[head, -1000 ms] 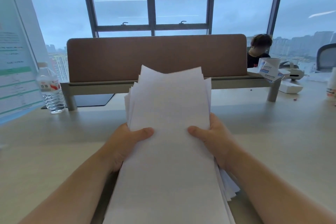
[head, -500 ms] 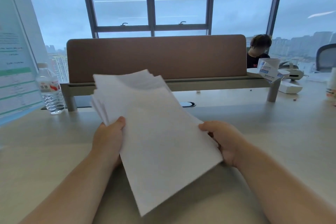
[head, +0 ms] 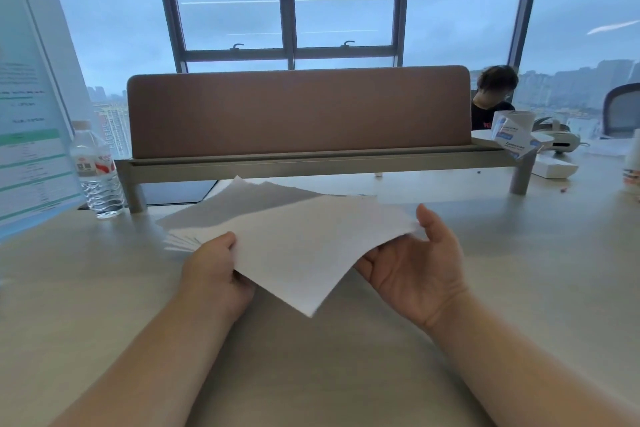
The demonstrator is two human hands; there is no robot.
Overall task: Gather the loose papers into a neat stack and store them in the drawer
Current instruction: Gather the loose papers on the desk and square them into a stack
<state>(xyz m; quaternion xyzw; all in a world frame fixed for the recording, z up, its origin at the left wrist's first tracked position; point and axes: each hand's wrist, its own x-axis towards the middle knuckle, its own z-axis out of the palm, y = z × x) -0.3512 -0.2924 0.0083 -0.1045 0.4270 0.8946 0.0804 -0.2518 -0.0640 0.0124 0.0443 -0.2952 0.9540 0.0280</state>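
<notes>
A loose sheaf of white paper sheets is held just above the pale wooden desk top at the centre of the frame, lying nearly flat with one corner pointing toward the lower centre. The sheets are not squared: several edges fan out at the left side and at the far corner.

The left hand, at centre left, grips the near left edge of the sheaf, fingers curled and pressed together with the thumb on top of the paper. The right hand, at centre right, is palm-up with fingers spread; its fingertips pass under the right edge of the sheaf and the thumb stands clear at the right corner. Whether the fingertips touch the underside cannot be told.

Behind the sheaf, a brown fabric desk divider panel on a grey metal rail spans the middle of the frame. A clear plastic water bottle stands at the left, beside a printed notice in a transparent stand. A white and blue cardboard box rests at the right end of the rail. No drawer is visible.
</notes>
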